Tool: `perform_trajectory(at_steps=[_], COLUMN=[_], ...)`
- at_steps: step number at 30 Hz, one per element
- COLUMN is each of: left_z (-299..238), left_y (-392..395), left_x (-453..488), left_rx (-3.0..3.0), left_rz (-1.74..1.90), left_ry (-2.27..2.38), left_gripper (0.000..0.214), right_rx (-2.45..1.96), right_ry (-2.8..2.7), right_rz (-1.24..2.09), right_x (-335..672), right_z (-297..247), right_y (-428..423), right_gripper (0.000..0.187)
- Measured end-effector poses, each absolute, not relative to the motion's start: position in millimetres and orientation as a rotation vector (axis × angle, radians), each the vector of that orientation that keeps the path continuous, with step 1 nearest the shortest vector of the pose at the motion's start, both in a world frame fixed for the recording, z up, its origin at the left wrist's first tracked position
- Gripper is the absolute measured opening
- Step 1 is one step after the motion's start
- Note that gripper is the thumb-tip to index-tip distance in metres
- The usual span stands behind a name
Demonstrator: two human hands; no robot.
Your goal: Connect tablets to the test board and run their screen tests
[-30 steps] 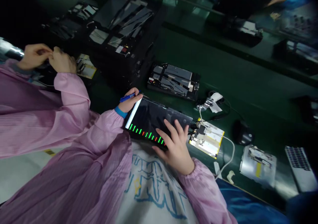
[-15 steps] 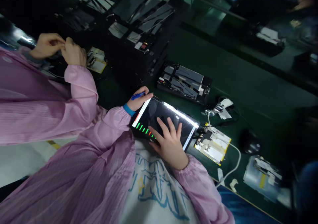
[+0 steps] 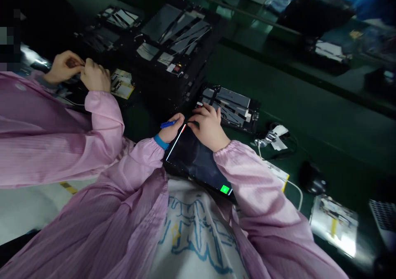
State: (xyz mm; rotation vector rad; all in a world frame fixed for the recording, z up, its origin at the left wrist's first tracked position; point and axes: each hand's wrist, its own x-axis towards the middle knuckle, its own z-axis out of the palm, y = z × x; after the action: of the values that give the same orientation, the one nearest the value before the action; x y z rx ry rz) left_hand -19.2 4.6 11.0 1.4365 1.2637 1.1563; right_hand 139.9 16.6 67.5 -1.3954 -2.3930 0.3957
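Observation:
A dark flat screen lies tilted in front of me, with a white line along its left edge and a small green square near its lower right corner. At its upper left corner, my left hand is closed around a blue pen and rests beside the edge. My right hand reaches over the screen's upper part. Its fingers are bent and apart, with thumb and fingertips near the same corner, and nothing shows between them. My right forearm covers the screen's right side.
An opened device panel lies just beyond the screen. A tall stack of similar panels stands behind, to the left. To the right are cables, a computer mouse and a silvery panel. A co-worker's hands work at the left.
My right hand has moved from the screen's lower middle to its upper left corner. White bands and green marks on the display have given way to a dark picture with one green square.

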Motion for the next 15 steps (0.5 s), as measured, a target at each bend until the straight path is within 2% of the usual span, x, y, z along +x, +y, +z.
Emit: perform_trajectory(at_steps=[5, 10, 15], left_z=[10.3, 16.8, 19.4], left_y=[5.7, 4.1, 4.3], left_x=[-17.3, -18.2, -18.3], left_rx=[1.407, 1.445, 1.449], left_rz=[1.198, 1.148, 1.15], left_ry=[1.224, 1.257, 1.236], left_gripper=[0.063, 0.064, 0.06], right_rx=[-1.218, -1.084, -1.258], right_ry=[-2.353, -2.287, -1.916], right_rz=[0.388, 0.592, 0.739], right_x=[143.3, 192.7, 265.8], right_z=[79.8, 88.0, 81.8], right_y=[0.2, -43.9, -87.4], right_gripper=[0.019, 0.014, 0.006])
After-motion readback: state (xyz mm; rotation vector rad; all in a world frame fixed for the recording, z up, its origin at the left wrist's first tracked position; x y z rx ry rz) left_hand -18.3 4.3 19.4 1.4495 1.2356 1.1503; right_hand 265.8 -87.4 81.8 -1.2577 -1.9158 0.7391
